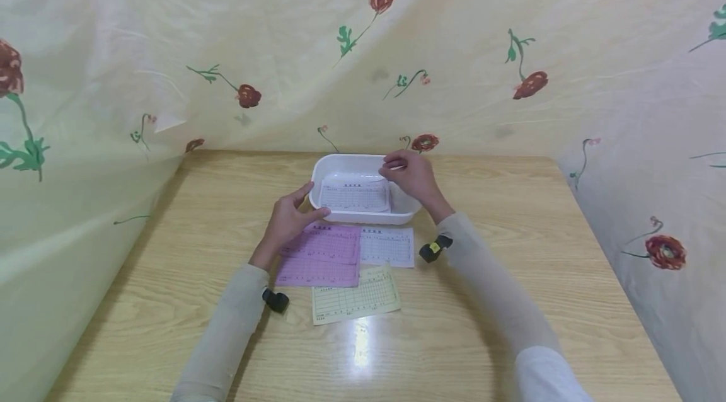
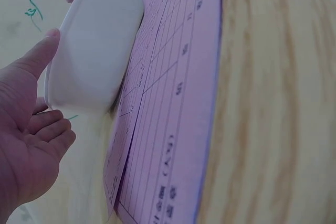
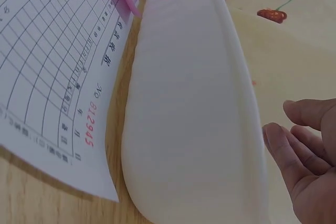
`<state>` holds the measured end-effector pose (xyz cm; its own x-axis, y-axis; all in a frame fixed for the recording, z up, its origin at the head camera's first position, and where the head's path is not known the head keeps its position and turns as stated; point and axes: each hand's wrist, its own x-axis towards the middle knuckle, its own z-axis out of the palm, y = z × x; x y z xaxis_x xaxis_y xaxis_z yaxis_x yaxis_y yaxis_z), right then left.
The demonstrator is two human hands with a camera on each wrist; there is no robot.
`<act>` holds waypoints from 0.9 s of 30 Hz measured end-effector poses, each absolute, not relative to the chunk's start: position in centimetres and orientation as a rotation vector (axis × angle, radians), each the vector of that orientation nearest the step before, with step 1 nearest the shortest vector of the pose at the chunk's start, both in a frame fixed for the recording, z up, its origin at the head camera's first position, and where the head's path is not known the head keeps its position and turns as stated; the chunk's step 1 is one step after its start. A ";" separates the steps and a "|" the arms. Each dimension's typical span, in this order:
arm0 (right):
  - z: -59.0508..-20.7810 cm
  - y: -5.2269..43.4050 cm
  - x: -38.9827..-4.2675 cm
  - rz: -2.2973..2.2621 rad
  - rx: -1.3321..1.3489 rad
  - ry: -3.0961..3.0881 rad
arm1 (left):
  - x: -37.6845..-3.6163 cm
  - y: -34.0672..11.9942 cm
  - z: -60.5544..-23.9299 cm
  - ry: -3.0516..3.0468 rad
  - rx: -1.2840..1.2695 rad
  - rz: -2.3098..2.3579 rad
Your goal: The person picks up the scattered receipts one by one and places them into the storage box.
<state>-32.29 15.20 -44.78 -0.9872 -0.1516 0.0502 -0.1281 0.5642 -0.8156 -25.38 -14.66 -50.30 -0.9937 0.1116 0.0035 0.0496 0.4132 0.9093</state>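
1. right hand (image 1: 411, 175) above the far right of the white tray (image 1: 326, 169), fingers loosely curved, apparently clamped on nothing.
2. left hand (image 1: 289, 219) open, thumb against the tray's near-left corner; best kept there as a brace.
3. white slip (image 1: 355, 195) lies inside the tray; judged best pressed flat.
4. purple slips (image 1: 323, 255) just in front of the tray.

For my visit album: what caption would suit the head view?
Two hands, left and right, at a white tray holding a form; more forms lie on the table.
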 end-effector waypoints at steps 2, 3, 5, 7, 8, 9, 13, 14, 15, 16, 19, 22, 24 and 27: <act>-44.5 15.7 -32.1 -1.450 -0.262 2.761 | -25.4 -14.6 -50.3 2.591 0.148 1.667; -44.3 15.9 -31.9 -1.463 -0.277 2.763 | -25.4 -14.6 -50.3 2.590 0.149 1.670; -43.8 16.4 -31.5 -1.480 -0.307 2.772 | -25.3 -14.6 -50.3 2.593 0.150 1.671; -43.3 16.8 -30.9 -1.494 -0.339 2.776 | -25.3 -14.6 -50.3 2.594 0.152 1.667; -43.0 17.1 -30.6 -1.503 -0.352 2.775 | -25.3 -14.6 -50.3 2.595 0.152 1.666; -42.7 17.3 -30.2 -1.516 -0.361 2.770 | -25.3 -14.6 -50.3 2.596 0.153 1.666; -41.8 18.1 -28.8 -1.553 -0.390 2.752 | -25.2 -14.6 -50.3 2.588 0.147 1.675; -41.7 18.3 -28.5 -1.560 -0.393 2.749 | -25.2 -14.6 -50.3 2.584 0.147 1.677; -41.7 18.5 -28.1 -1.562 -0.395 2.748 | -25.2 -14.6 -50.3 2.581 0.147 1.680; -41.7 18.7 -27.8 -1.560 -0.398 2.756 | -25.2 -14.6 -50.2 2.577 0.145 1.683; -41.8 19.4 -26.7 -1.558 -0.395 2.779 | -25.1 -14.6 -50.2 2.573 0.154 1.690; -42.0 20.1 -25.5 -1.561 -0.383 2.797 | -25.1 -14.6 -50.3 2.580 0.171 1.691; -42.2 20.5 -24.6 -1.571 -0.377 2.789 | -25.2 -14.6 -50.3 2.584 0.180 1.694; -42.4 20.9 -23.2 -1.573 -0.361 2.766 | -25.2 -14.6 -50.3 2.585 0.187 1.699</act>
<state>-23.18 20.86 -42.42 -0.9728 -0.1645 0.1630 -0.2241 0.4925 -0.8410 -25.19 -14.56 -50.31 -0.9918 0.1242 0.0305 0.0773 0.3915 0.9169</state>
